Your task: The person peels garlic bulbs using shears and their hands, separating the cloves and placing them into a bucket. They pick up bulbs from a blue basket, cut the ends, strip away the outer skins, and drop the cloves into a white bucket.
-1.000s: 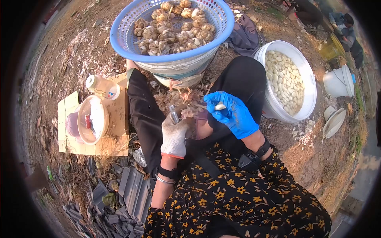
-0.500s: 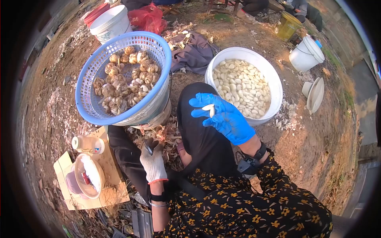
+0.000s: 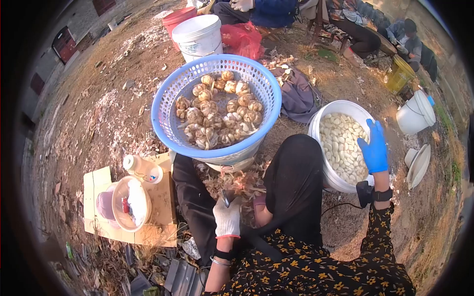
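Observation:
My left hand [image 3: 227, 217], in a white knitted glove, is closed on a small metal blade [image 3: 225, 199] above the reddish skins between my legs. At the right rim of a white bucket [image 3: 316, 129] is my right hand [image 3: 375, 151] in a blue glove. Its thumb stands apart from the fingers and no clove shows in it. Peeled cloves [image 3: 341, 148] fill much of the bucket. Unpeeled garlic bulbs [image 3: 212, 116] lie in a blue perforated basket [image 3: 166, 126], which rests on a pale bucket in front of my left knee.
At left, a jar [image 3: 143, 167] and a bowl [image 3: 117, 204] stand on cardboard [image 3: 96, 180]. Behind the basket are a white bucket [image 3: 199, 37] and a red net [image 3: 242, 40]. A lidded bucket [image 3: 415, 114] stands at right. Other people [image 3: 276, 12] sit at the back.
My right hand has moved from above my knee to the clove bucket, and the clove it held no longer shows. The view has shifted left; my left hand still holds the blade.

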The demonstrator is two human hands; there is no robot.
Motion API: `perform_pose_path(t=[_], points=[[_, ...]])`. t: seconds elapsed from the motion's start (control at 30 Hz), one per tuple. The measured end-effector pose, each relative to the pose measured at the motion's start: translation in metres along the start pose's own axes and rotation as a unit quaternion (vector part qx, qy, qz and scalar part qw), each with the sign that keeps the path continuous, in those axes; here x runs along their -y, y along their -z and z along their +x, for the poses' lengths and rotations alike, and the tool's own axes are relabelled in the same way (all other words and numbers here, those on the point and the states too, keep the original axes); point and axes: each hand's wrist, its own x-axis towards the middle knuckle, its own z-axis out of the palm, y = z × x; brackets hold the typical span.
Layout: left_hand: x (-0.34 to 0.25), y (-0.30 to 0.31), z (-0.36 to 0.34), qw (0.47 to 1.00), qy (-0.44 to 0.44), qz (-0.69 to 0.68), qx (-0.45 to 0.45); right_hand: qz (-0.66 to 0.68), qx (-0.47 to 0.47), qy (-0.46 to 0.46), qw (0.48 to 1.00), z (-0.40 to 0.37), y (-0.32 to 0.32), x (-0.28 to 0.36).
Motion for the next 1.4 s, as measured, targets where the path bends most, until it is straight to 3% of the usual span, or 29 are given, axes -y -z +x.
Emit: perform_pose_path(t=[0.03, 0.17, 0.2, 0.27, 0.33, 0.4, 0.5, 0.6, 0.7, 0.9, 1.1, 1.2, 1.23, 1.33, 1.37, 1.4], points=[[0.004, 0.0, 0.002, 1.0, -0.012, -0.003, -0.002, -0.219, -0.055, 0.094, 0.97, 0.003, -0.01, -0.007], [-0.004, 0.004, -0.003, 0.999, -0.053, 0.012, -0.007, 0.042, 0.044, 0.085, 0.994, 0.028, -0.019, 0.067], [-0.008, 0.004, -0.002, 0.998, -0.06, 0.015, -0.006, 0.139, 0.066, 0.064, 0.986, 0.036, -0.025, 0.094], [-0.012, 0.007, -0.004, 0.999, -0.051, -0.006, -0.007, 0.206, 0.113, 0.137, 0.962, 0.053, -0.044, 0.13], [-0.024, 0.014, -0.01, 0.998, -0.032, -0.046, -0.003, 0.317, 0.172, 0.145, 0.921, 0.07, -0.071, 0.166], [-0.014, 0.02, -0.007, 0.995, -0.006, -0.102, -0.016, 0.226, 0.155, 0.263, 0.925, 0.093, -0.109, 0.181], [-0.025, 0.03, -0.01, 0.988, 0.025, -0.15, -0.023, 0.207, 0.231, 0.263, 0.914, 0.121, -0.167, 0.193], [-0.013, 0.036, -0.004, 0.975, 0.07, -0.209, -0.025, 0.038, 0.221, 0.278, 0.934, 0.149, -0.223, 0.197], [-0.011, 0.044, 0.0, 0.972, 0.09, -0.217, -0.018, -0.066, 0.315, 0.22, 0.921, 0.159, -0.251, 0.195], [0.0, 0.04, 0.007, 0.974, 0.104, -0.199, -0.039, 0.004, 0.292, 0.261, 0.92, 0.157, -0.278, 0.189], [-0.005, 0.036, 0.005, 0.973, 0.079, -0.211, -0.042, 0.016, 0.309, 0.186, 0.932, 0.167, -0.276, 0.196], [-0.009, 0.045, -0.003, 0.967, 0.065, -0.24, -0.056, 0.212, 0.228, 0.134, 0.941, 0.175, -0.276, 0.191], [-0.013, 0.049, -0.006, 0.964, 0.062, -0.252, -0.059, 0.349, 0.27, 0.032, 0.897, 0.18, -0.277, 0.189], [-0.018, 0.059, -0.016, 0.934, 0.047, -0.352, -0.025, 0.502, 0.376, -0.113, 0.771, 0.155, -0.215, 0.193], [-0.013, 0.062, -0.017, 0.922, 0.028, -0.385, 0.002, 0.603, 0.421, -0.151, 0.661, 0.14, -0.198, 0.192], [-0.013, 0.064, -0.019, 0.913, 0.024, -0.407, 0.03, 0.646, 0.442, -0.175, 0.597, 0.129, -0.187, 0.186]])
